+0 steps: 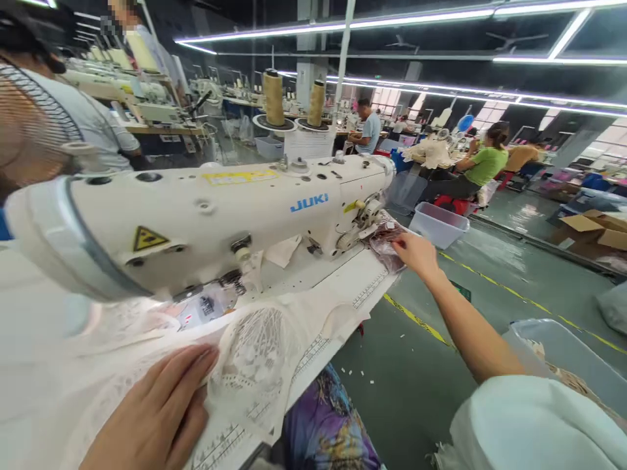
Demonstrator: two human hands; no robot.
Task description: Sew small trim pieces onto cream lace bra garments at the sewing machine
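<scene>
My left hand [157,398] lies on a white lace bra piece [259,346], its fingers fairly straight and close together beside the cup. The lace piece rests on the sewing bed in front of a white JUKI sewing machine [235,215]. Stretched out past the machine's head end, my right hand [414,251] has its fingertips drawn together at a crinkled clear bag with dark reddish contents [386,245]. What those fingertips pinch is hidden. More white lace fabric [132,323] spreads under the machine arm on the left.
Two thread cones [273,98] stand behind the machine. A clear plastic bin [438,222] sits on the floor beyond my right hand; another bin [578,352] with beige fabric is at lower right. Co-workers sit nearby, one in a green shirt [490,166]. Cardboard boxes [590,228] lie farther right.
</scene>
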